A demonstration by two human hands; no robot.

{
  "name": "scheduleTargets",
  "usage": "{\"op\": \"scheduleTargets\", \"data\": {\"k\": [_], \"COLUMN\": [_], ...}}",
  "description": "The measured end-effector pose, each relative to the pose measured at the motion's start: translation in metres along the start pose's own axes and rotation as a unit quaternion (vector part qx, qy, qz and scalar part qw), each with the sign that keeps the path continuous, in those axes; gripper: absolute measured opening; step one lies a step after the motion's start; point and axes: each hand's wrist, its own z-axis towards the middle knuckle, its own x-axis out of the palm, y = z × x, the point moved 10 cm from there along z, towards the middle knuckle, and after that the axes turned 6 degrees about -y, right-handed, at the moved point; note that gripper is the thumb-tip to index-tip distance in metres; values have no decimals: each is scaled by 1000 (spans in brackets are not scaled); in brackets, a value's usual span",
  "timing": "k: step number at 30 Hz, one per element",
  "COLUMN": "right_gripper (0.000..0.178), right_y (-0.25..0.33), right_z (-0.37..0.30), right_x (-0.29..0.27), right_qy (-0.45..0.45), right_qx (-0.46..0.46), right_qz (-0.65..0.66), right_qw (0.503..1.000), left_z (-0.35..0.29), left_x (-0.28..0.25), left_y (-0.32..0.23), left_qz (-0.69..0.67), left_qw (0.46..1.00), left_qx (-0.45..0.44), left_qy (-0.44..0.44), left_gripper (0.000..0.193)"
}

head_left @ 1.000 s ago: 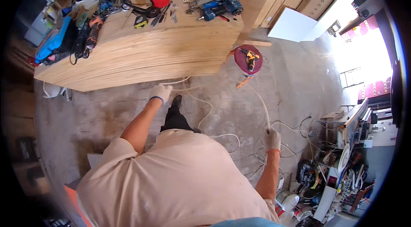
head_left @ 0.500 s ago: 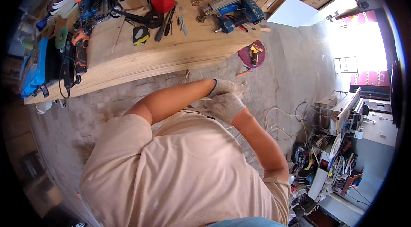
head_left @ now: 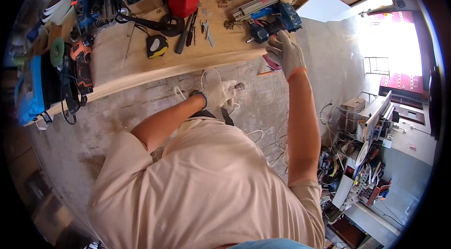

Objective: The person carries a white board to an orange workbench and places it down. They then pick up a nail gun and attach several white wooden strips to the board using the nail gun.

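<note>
Dark-blue nail gun with long silver magazine point(head_left: 287, 18) lies near the right end of a pale wooden sheet stack point(head_left: 110, 52). Right hand in white knit glove point(head_left: 285, 54) at its handle, fingers bent; cannot tell whether gripping. Left hand, gloved alike point(head_left: 218, 94), curled round a small metallic fitting point(head_left: 240, 86); off-white flexible hose point(head_left: 178, 91) loops beside it, below the stack's front edge. Grey concrete floor point(head_left: 329, 63) extends from the stack's right edge toward a bright doorway point(head_left: 401, 52)

Extending right arm point(head_left: 303, 127) forward with gloved right hand point(head_left: 286, 54) out ahead; bending left arm point(head_left: 169, 120) inward, holding gloved left hand point(head_left: 220, 94) nearer the waist with fingers point(head_left: 229, 91) curled.
</note>
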Motion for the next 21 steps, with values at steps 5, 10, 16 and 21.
{"op": "scheduleTargets", "data": {"k": [5, 10, 16, 21], "right_gripper": [65, 65, 60, 29], "right_y": [19, 22, 51, 81], "right_z": [73, 98, 40, -27], "right_x": [-11, -5, 14, -55], "right_qy": [-150, -186, -209, -215], "right_qx": [-56, -49, -86, -290], "right_qz": [-262, -327, -25, 108], "right_qw": [952, 925, 974, 926], "left_z": [-42, -53, -64, -61], "left_x": [-16, -44, -58, -59], "left_y": [-12, -21, -14, -40], "left_qz": [17, 41, 45, 81], "left_qw": [999, 992, 990, 979], "left_qx": [-36, 64, 74, 150], "left_qy": [-7, -102, -115, -111], "left_gripper": [56, 53, 47, 45]}}
